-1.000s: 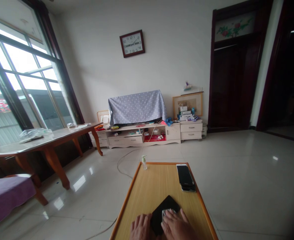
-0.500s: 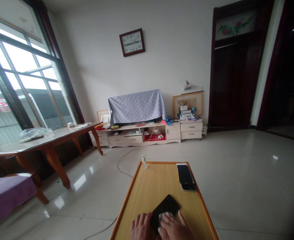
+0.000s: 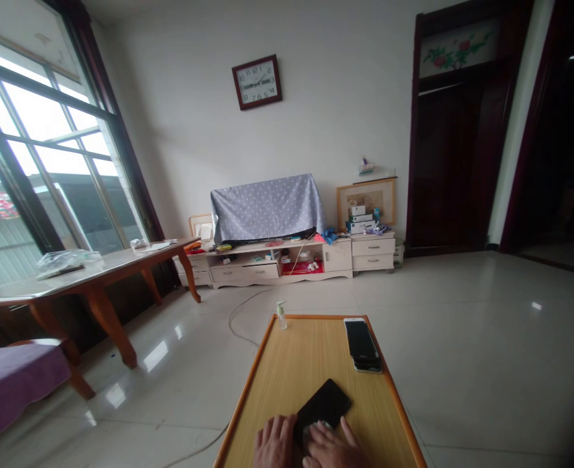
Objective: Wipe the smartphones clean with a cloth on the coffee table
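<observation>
**Cloth stroke runs down the slab; slab holds position**

Change: right hand (image 3: 333,450) and its pale cloth (image 3: 307,431) are lower on the black slab (image 3: 333,398) (phone-like) than a second ago, now over the near end. More of the far face shows. Slab and left hand (image 3: 275,442) look unmoved. I read it as a rubbing stroke with the slab well braced.

Slab location: lying flat on the bench (image 3: 311,351), near end, set askew, partly under the right hand. Stacked phones (image 3: 359,339) at the far right edge and pump bottle (image 3: 281,318) at the far left corner stay put.

Pose: right palm down, fingers slanting left over the cloth, one outer finger splayed right. Grip presses from above; can't tell if it also pinches cloth. Left grip: fingers side by side, pointing forward, tips at the slab's left edge. Thumb hidden, so can't tell if it clamps.
</observation>
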A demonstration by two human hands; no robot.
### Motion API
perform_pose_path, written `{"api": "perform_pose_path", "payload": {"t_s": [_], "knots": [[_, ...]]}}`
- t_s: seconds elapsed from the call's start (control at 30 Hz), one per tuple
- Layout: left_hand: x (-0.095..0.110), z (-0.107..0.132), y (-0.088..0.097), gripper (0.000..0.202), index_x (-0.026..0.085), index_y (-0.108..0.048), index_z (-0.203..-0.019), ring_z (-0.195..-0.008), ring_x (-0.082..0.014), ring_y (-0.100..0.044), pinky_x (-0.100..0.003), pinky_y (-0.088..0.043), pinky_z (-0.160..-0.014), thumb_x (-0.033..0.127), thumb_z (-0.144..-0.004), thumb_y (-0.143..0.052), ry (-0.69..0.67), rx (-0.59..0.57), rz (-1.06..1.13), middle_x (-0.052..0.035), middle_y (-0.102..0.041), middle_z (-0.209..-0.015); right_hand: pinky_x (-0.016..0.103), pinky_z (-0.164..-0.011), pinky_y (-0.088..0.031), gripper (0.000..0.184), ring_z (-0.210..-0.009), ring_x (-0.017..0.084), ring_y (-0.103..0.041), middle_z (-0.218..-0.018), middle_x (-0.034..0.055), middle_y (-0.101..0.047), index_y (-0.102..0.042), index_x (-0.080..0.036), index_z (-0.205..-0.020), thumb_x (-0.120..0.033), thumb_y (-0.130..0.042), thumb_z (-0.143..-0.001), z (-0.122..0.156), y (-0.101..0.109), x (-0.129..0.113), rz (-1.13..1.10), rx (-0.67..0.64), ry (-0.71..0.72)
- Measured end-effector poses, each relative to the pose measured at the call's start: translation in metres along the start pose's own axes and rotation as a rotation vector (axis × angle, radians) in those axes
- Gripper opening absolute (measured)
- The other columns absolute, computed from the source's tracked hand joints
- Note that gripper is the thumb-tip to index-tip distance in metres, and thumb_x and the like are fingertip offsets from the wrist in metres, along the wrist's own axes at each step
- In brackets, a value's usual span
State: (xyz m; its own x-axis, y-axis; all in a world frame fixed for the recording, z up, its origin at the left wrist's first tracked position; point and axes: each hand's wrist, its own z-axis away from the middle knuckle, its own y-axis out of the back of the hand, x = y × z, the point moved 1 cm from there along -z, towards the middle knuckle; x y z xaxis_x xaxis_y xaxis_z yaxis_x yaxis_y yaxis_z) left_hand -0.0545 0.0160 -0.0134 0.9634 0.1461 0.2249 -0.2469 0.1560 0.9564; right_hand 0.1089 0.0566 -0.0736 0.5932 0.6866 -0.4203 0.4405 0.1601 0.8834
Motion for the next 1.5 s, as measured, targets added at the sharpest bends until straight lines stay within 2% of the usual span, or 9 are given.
{"api": "perform_pose_path", "payload": {"t_s": [0.13, 0.2, 0.3, 0.5, 0.67, 0.83, 1.17, 1.4, 1.5], "knots": [[0.004, 0.003, 0.004, 0.075, 0.025, -0.048, -0.14, -0.127, -0.0292, -0.043, -0.038, -0.029, -0.105, 0.05, -0.069, -0.054, 0.011, 0.01, 0.016, -0.0075, -0.054, -0.137, 0.057, -0.112, -0.033, 0.04, -0.126, 0.03, -0.054, -0.134, 0.0061, -0.059, -0.062, -0.032, -0.131, -0.042, -0.04, -0.099, 0.002, 0.047, 0.008, 0.047, 0.04, -0.133], [0.005, 0.004, 0.004, 0.077, 0.025, -0.048, -0.139, -0.127, -0.0292, -0.043, -0.037, -0.029, -0.105, 0.049, -0.067, -0.056, 0.014, 0.017, 0.017, -0.0075, -0.054, -0.137, 0.059, -0.111, -0.033, 0.043, -0.126, 0.032, -0.054, -0.134, 0.0099, -0.059, -0.062, -0.027, -0.132, -0.043, -0.04, -0.099, 0.003, 0.055, 0.013, 0.097, 0.068, -0.187], [0.005, 0.004, 0.004, 0.076, 0.025, -0.049, -0.138, -0.127, -0.029, -0.043, -0.037, -0.028, -0.105, 0.049, -0.067, -0.056, 0.011, 0.03, 0.023, -0.0077, -0.055, -0.136, 0.055, -0.109, -0.038, 0.046, -0.125, 0.033, -0.055, -0.134, 0.0118, -0.059, -0.061, -0.024, -0.133, -0.047, -0.041, -0.098, 0.004, 0.039, 0.02, 0.144, 0.107, -0.15], [0.0, -0.001, 0.0, 0.074, 0.026, -0.049, -0.139, -0.127, -0.0292, -0.044, -0.037, -0.028, -0.105, 0.052, -0.07, -0.052, 0.006, 0.0, 0.022, -0.0081, -0.054, -0.137, 0.034, -0.099, -0.049, 0.04, -0.113, 0.023, -0.065, -0.128, 0.0019, -0.063, -0.063, -0.034, -0.129, -0.051, -0.053, -0.094, 0.003, -0.015, 0.025, 0.176, 0.195, 0.21], [0.004, 0.001, 0.003, 0.075, 0.025, -0.049, -0.138, -0.126, -0.0291, -0.044, -0.037, -0.029, -0.105, 0.052, -0.069, -0.054, 0.01, 0.008, 0.015, -0.0075, -0.055, -0.137, 0.042, -0.107, -0.042, 0.039, -0.122, 0.025, -0.059, -0.133, 0.0025, -0.061, -0.061, -0.034, -0.131, -0.048, -0.044, -0.098, 0.006, 0.013, 0.023, 0.087, 0.124, 0.041], [0.009, 0.005, 0.009, 0.077, 0.025, -0.049, -0.139, -0.128, -0.0293, -0.043, -0.037, -0.029, -0.105, 0.047, -0.066, -0.056, 0.023, 0.017, 0.02, -0.0075, -0.053, -0.138, 0.055, -0.109, -0.038, 0.045, -0.126, 0.033, -0.054, -0.135, 0.0106, -0.059, -0.061, -0.024, -0.133, -0.044, -0.04, -0.099, 0.008, 0.046, 0.026, 0.14, 0.118, -0.165], [0.007, 0.003, 0.009, 0.076, 0.025, -0.049, -0.139, -0.128, -0.0299, -0.044, -0.037, -0.03, -0.105, 0.054, -0.069, -0.053, 0.012, -0.014, 0.032, -0.0082, -0.054, -0.138, 0.034, -0.1, -0.049, 0.041, -0.117, 0.025, -0.062, -0.131, 0.0027, -0.061, -0.063, -0.033, -0.129, -0.051, -0.052, -0.094, 0.004, -0.008, 0.028, 0.162, 0.139, 0.19], [0.01, 0.005, 0.011, 0.077, 0.025, -0.048, -0.14, -0.129, -0.0297, -0.042, -0.038, -0.028, -0.105, 0.047, -0.067, -0.055, 0.031, -0.01, 0.013, -0.0071, -0.053, -0.139, 0.053, -0.11, -0.038, 0.044, -0.128, 0.031, -0.052, -0.138, 0.0083, -0.056, -0.059, -0.026, -0.134, -0.043, -0.039, -0.099, 0.007, 0.051, 0.019, 0.084, 0.077, -0.163], [0.011, 0.005, 0.011, 0.076, 0.026, -0.048, -0.139, -0.129, -0.0291, -0.042, -0.038, -0.028, -0.105, 0.047, -0.066, -0.055, 0.029, -0.001, 0.019, -0.0066, -0.053, -0.139, 0.056, -0.109, -0.038, 0.048, -0.131, 0.033, -0.049, -0.14, 0.0112, -0.054, -0.059, -0.021, -0.135, -0.044, -0.036, -0.099, 0.006, 0.059, 0.02, 0.131, 0.063, -0.213]]}}
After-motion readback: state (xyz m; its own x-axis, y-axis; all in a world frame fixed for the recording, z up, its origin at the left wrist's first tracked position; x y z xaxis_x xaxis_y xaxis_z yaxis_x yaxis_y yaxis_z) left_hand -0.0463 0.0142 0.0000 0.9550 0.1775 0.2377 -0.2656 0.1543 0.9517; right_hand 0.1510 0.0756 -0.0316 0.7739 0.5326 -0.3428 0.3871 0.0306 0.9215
